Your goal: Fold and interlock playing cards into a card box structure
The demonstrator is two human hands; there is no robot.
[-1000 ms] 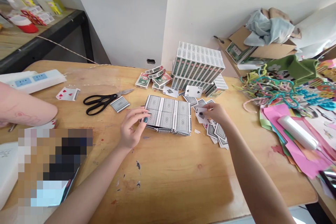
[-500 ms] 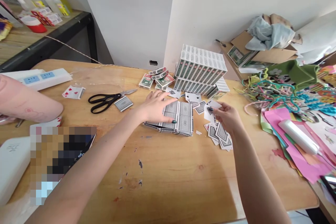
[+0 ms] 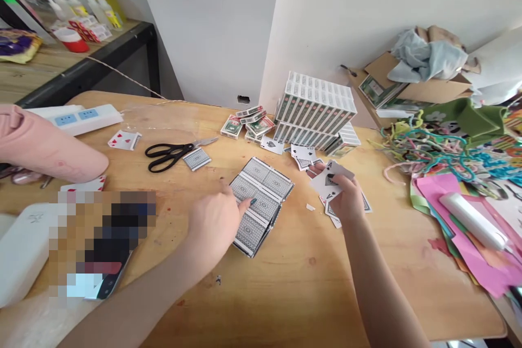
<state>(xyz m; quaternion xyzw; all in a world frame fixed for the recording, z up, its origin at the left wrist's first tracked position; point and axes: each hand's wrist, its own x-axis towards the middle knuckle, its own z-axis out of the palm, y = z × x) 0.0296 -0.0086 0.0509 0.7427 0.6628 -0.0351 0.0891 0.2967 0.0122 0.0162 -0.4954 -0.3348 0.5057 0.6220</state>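
Observation:
A flat box covered with grey-backed playing cards [image 3: 263, 204] lies turned at an angle on the table. My left hand [image 3: 216, 212] grips its left side, thumb on top and the other fingers curled, partly hidden. My right hand [image 3: 346, 193] pinches an ace of spades card [image 3: 331, 174] between thumb and fingers, to the right of the box. Under and beside that hand lie loose cards [image 3: 333, 216], partly covered. Further back are a two of spades [image 3: 303, 153] and another spade card [image 3: 272, 145], face up.
Stacked card packs [image 3: 316, 106] stand at the back, with several loose packs [image 3: 248, 124] beside them. Left are black-handled scissors [image 3: 171, 153], a card back [image 3: 197, 159], a pink cylinder [image 3: 53, 144] and a power strip [image 3: 87, 118]. Right lie pipe cleaners [image 3: 440, 144] and coloured sheets [image 3: 440, 190].
The card-covered box has turned and now extends nearer to me. My left hand has moved from its top to its left side. My right hand has turned the ace card, still held.

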